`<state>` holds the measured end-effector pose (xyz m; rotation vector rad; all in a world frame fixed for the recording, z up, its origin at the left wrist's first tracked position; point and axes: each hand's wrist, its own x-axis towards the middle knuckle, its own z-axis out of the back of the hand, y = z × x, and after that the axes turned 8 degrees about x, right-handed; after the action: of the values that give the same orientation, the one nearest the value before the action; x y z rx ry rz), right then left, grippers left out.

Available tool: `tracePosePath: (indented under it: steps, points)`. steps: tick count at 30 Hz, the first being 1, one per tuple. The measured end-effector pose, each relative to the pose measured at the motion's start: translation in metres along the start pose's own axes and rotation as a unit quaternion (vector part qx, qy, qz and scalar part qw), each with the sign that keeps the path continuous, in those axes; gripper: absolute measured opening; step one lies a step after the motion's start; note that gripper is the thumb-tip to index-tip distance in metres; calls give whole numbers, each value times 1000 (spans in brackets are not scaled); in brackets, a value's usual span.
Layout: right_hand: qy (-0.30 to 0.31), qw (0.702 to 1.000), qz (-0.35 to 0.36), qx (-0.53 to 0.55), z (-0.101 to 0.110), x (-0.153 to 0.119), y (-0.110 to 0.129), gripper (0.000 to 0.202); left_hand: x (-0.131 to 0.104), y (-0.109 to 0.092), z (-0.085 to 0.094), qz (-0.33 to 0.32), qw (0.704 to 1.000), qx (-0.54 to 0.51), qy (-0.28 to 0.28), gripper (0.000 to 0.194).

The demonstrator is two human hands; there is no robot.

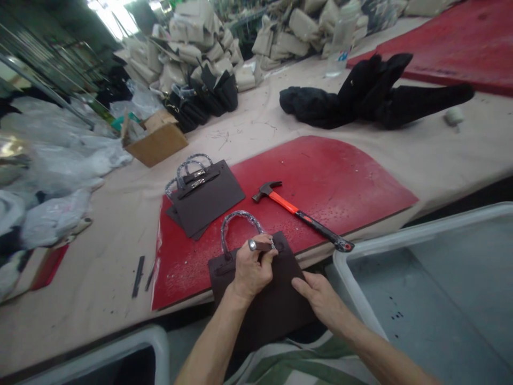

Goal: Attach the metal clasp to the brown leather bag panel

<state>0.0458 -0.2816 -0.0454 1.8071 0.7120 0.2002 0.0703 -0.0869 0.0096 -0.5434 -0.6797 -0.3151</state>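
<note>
A dark brown handbag panel (276, 307) with a plastic-wrapped handle (240, 214) leans over the table's near edge toward my lap. My left hand (252, 270) is closed near the panel's top, around a short brown tool (262, 246) with a shiny metal end; its exact kind is unclear. The fingers hide part of the panel and of the handle's right foot. With thumb on the front, my right hand (316, 291) grips the panel's right edge. Beyond my hands, a claw hammer (296, 210) with an orange and black handle lies on the red board (328, 176).
Stacked brown bag panels (210, 200) with wrapped handles lie at the board's left. A cardboard box (156, 144), black bags (216, 93) and black cloth (360, 99) are farther back. Pale bins (433, 230) stand below the near edge. Dark strips (138, 276) lie at left.
</note>
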Motion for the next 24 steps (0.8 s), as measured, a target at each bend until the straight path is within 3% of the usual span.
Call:
tracePosePath:
  steps: [5, 8, 10, 12, 15, 17, 18, 21, 24]
  points:
    - [-38, 998, 40, -33, -12, 8, 8, 52, 8, 6, 0, 10, 1000, -8, -8, 12]
    - [-45, 980, 52, -186, -8, 3, 20, 48, 8, 6, -2, 11, 1000, -15, -6, 13]
    - [-86, 932, 85, -342, -1, -3, 36, 45, 8, 5, -3, 8, 1000, -13, -10, 14]
    - [-159, 855, 155, -468, 9, -7, 59, 41, 8, 3, -4, 3, 1000, -15, -10, 15]
    - [-249, 744, 260, -563, 25, 1, 97, 27, 9, -1, -5, 9, 1000, -28, -3, 15]
    - [-251, 713, 245, -607, 32, 14, 118, 19, 10, -2, -5, 17, 999, -30, 3, 13]
    - [-237, 724, 207, -614, 34, 22, 126, 17, 10, -3, -5, 21, 999, -28, 7, 12]
    - [-187, 793, 87, -574, 34, 47, 140, 12, 11, -4, -5, 29, 999, -22, 13, 7]
    - [-134, 851, 25, -508, 32, 63, 147, 11, 11, -5, -6, 34, 999, -29, 11, 6]
